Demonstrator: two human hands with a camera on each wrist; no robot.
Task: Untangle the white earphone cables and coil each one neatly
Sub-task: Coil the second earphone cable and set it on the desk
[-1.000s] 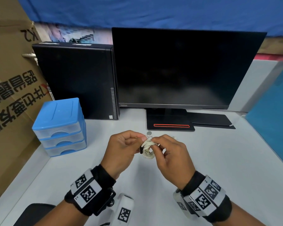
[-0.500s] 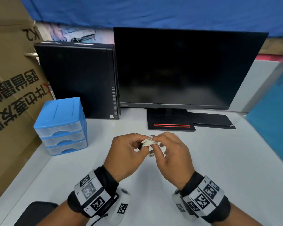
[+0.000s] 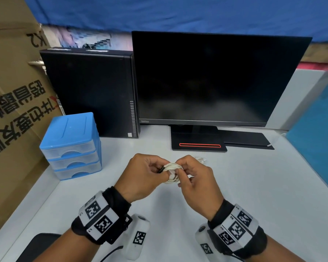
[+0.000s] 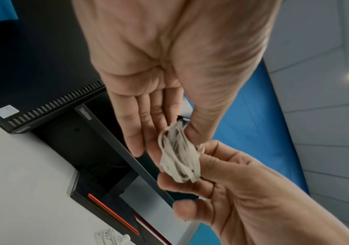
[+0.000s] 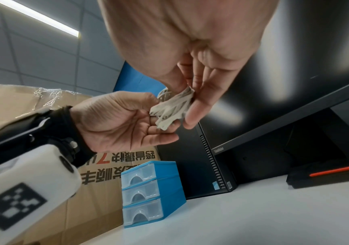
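A small bundle of coiled white earphone cable [image 3: 172, 168] [image 4: 179, 157] [image 5: 171, 107] is held above the white table [image 3: 254, 195] between both hands. My left hand [image 3: 161, 169] [image 4: 170, 132] [image 5: 150, 116] pinches its left end, where a dark bit shows. My right hand [image 3: 179, 172] [image 4: 190, 180] [image 5: 190, 94] pinches the right end between thumb and fingers. A second white earphone cable [image 3: 201, 159] [image 4: 109, 237] lies loose on the table just behind my right hand, mostly hidden.
A black monitor [image 3: 216, 78] on its stand [image 3: 197, 140] fills the back, with a black computer case [image 3: 89, 91] to its left. A blue drawer unit [image 3: 72, 146] and a cardboard box [image 3: 13, 110] stand at the left. A blue panel [image 3: 318, 152] borders the right.
The coil, first hanging as a round loop, has been turned and squeezed flatter between the two hands. Both hands stay close together in about the same place.
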